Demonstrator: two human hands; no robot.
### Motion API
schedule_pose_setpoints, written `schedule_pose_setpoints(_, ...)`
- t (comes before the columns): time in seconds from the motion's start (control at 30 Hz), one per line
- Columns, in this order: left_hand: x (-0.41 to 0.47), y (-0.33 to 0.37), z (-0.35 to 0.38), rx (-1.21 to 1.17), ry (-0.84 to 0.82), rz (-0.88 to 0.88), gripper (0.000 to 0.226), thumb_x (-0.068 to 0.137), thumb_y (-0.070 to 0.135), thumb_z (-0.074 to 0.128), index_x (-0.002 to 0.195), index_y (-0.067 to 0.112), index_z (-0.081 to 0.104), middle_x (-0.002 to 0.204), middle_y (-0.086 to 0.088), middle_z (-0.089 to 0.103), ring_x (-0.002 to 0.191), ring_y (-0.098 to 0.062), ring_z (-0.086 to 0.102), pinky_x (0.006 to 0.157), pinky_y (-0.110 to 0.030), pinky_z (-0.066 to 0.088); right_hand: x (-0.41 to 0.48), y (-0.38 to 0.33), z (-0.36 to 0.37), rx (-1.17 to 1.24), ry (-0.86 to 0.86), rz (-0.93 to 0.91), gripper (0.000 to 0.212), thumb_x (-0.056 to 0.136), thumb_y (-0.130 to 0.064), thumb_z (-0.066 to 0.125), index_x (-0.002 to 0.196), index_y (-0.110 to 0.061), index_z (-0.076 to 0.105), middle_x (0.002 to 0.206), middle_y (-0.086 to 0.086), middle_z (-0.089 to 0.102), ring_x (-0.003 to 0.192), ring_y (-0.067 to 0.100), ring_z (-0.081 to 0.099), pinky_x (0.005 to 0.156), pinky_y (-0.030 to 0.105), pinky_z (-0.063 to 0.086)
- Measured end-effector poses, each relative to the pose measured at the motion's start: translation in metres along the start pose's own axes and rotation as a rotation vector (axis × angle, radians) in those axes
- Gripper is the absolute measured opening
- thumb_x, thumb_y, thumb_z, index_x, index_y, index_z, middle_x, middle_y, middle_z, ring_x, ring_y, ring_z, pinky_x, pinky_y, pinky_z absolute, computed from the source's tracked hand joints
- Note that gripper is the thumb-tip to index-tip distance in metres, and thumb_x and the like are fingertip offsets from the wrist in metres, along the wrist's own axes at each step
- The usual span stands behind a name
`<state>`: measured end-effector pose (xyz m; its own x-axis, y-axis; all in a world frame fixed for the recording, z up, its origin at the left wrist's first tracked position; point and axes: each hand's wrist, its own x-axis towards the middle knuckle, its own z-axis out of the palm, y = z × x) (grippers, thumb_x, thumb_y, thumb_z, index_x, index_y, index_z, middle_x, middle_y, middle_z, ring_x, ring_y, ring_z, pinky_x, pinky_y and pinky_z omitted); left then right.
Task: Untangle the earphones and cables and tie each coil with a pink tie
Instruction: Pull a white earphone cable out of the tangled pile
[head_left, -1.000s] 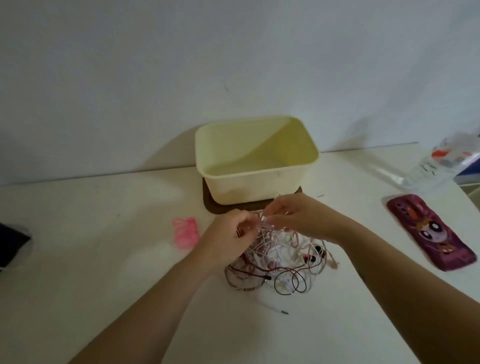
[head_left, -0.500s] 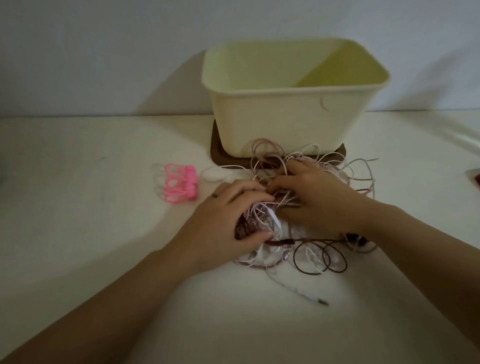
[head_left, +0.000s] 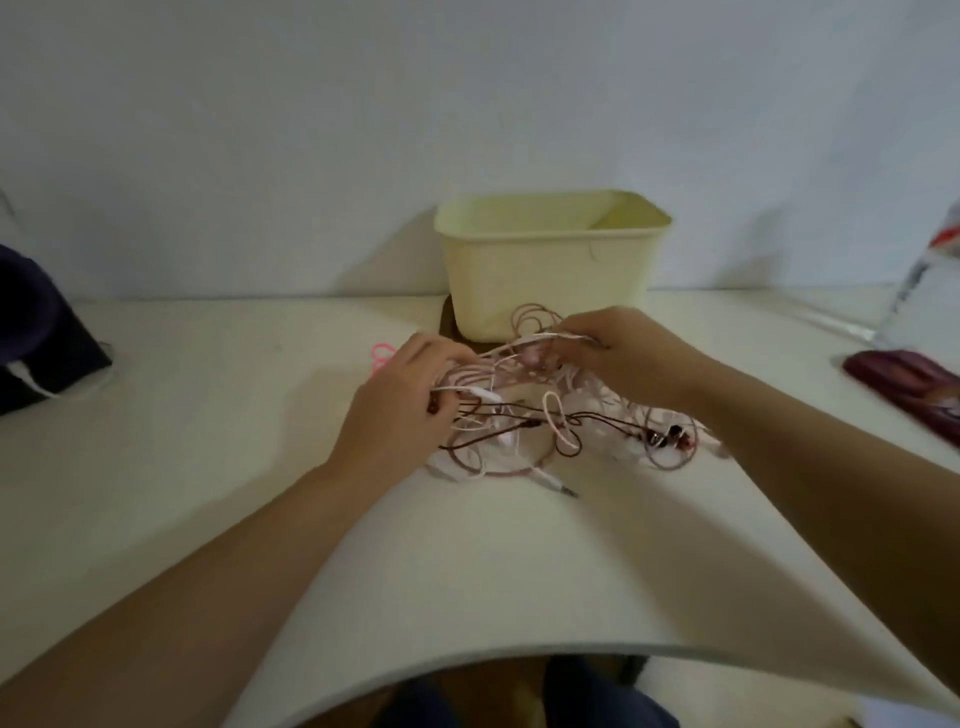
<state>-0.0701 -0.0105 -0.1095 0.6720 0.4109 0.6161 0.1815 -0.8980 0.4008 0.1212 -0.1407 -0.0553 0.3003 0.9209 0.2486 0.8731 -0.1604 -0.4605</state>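
white and maroon cables (head_left: 519, 415) lie knotted near the desk's (head_left: 208, 467) far edge, strands pinched in curled fingers (head_left: 441, 358) of left hand (head_left: 400, 400) and right hand (head_left: 634, 358). ease loops apart gently; trace one plug (head_left: 558, 486) out.

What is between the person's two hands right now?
In the head view, the tangle of earphone cables spans the gap between the left hand and the right hand; both grip its white, pink and dark red strands.
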Motion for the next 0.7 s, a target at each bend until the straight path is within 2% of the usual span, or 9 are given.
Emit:
schedule_pose_setpoints(0.07, -0.001, -0.002, -0.012, 0.003, 0.03, -0.083, 0.029, 0.081, 0.005, 0.057, 0.1, 0.025, 0.063, 0.1, 0.013, 0.06, 0.09, -0.014, 0.058, 0.075, -0.038, 0.05, 0.0, -0.005, -0.012, 0.001, 0.033, 0.047, 0.033, 0.098, -0.027, 0.048, 0.091, 0.001, 0.065, 0.072, 0.006, 0.059, 0.062, 0.014, 0.048, 0.051, 0.012, 0.032)
schedule_pose_setpoints(0.2, 0.0, -0.005, -0.034, 0.042, 0.047, -0.197, 0.027, 0.082, 0.0, 0.051, 0.081, 0.025, 0.058, 0.089, 0.008, 0.058, 0.085, -0.015, 0.055, 0.077, -0.036, 0.047, 0.001, -0.013, -0.033, 0.064, 0.109, 0.144, 0.035, 0.099, -0.026, 0.046, 0.094, 0.001, 0.067, 0.06, 0.001, 0.05, 0.045, 0.006, 0.043, 0.038, 0.01, 0.029)
schedule_pose_setpoints(0.27, 0.002, -0.008, -0.043, 0.075, 0.064, -0.237, 0.027, 0.083, -0.002, 0.048, 0.08, 0.024, 0.057, 0.089, 0.005, 0.057, 0.084, -0.018, 0.055, 0.075, -0.034, 0.044, 0.002, -0.013, -0.045, 0.116, 0.167, 0.208, 0.037, 0.099, -0.027, 0.045, 0.097, 0.003, 0.067, 0.057, 0.001, 0.046, 0.037, 0.004, 0.038, 0.038, 0.015, 0.03)
schedule_pose_setpoints(0.4, 0.003, -0.012, -0.052, 0.083, 0.053, -0.337, 0.022, 0.087, 0.002, 0.049, 0.086, 0.021, 0.059, 0.096, 0.002, 0.056, 0.083, -0.015, 0.051, 0.073, -0.026, 0.037, 0.005, -0.02, -0.063, 0.147, 0.172, 0.237, 0.033, 0.101, -0.026, 0.04, 0.104, -0.007, 0.067, 0.067, -0.007, 0.049, 0.053, 0.005, 0.038, 0.052, 0.019, 0.03)
schedule_pose_setpoints(0.47, 0.003, -0.014, -0.053, 0.068, 0.024, -0.404, 0.018, 0.09, 0.007, 0.05, 0.097, 0.018, 0.062, 0.102, -0.001, 0.056, 0.083, -0.014, 0.05, 0.074, -0.024, 0.035, 0.007, -0.026, -0.071, 0.233, 0.188, 0.215, 0.032, 0.102, -0.027, 0.038, 0.1, -0.011, 0.066, 0.08, -0.002, 0.058, 0.059, 0.01, 0.049, 0.056, 0.022, 0.04)
schedule_pose_setpoints(0.57, 0.004, -0.015, -0.051, -0.06, -0.041, -0.525, 0.024, 0.092, 0.017, 0.053, 0.115, 0.016, 0.058, 0.114, -0.004, 0.055, 0.084, -0.012, 0.052, 0.071, -0.023, 0.036, 0.012, -0.03, -0.081, 0.408, 0.388, 0.123, 0.029, 0.101, -0.025, 0.039, 0.091, -0.014, 0.065, 0.09, 0.001, 0.066, 0.076, 0.021, 0.065, 0.064, 0.025, 0.05)
schedule_pose_setpoints(0.63, 0.005, -0.012, -0.049, -0.191, -0.105, -0.558, 0.03, 0.09, 0.023, 0.059, 0.119, 0.019, 0.055, 0.118, 0.001, 0.052, 0.084, -0.006, 0.053, 0.065, -0.02, 0.038, 0.016, -0.033, -0.082, 0.334, 0.433, 0.065, 0.029, 0.101, -0.025, 0.038, 0.092, -0.015, 0.064, 0.088, -0.002, 0.066, 0.077, 0.018, 0.065, 0.064, 0.022, 0.048)
schedule_pose_setpoints(0.7, 0.006, -0.008, -0.048, -0.225, -0.17, -0.551, 0.028, 0.087, 0.023, 0.064, 0.113, 0.024, 0.055, 0.121, 0.005, 0.048, 0.09, -0.004, 0.05, 0.07, -0.017, 0.038, 0.019, -0.038, -0.078, 0.133, 0.353, 0.054, 0.03, 0.1, -0.03, 0.038, 0.089, -0.02, 0.064, 0.089, -0.003, 0.066, 0.073, 0.015, 0.062, 0.067, 0.025, 0.047)
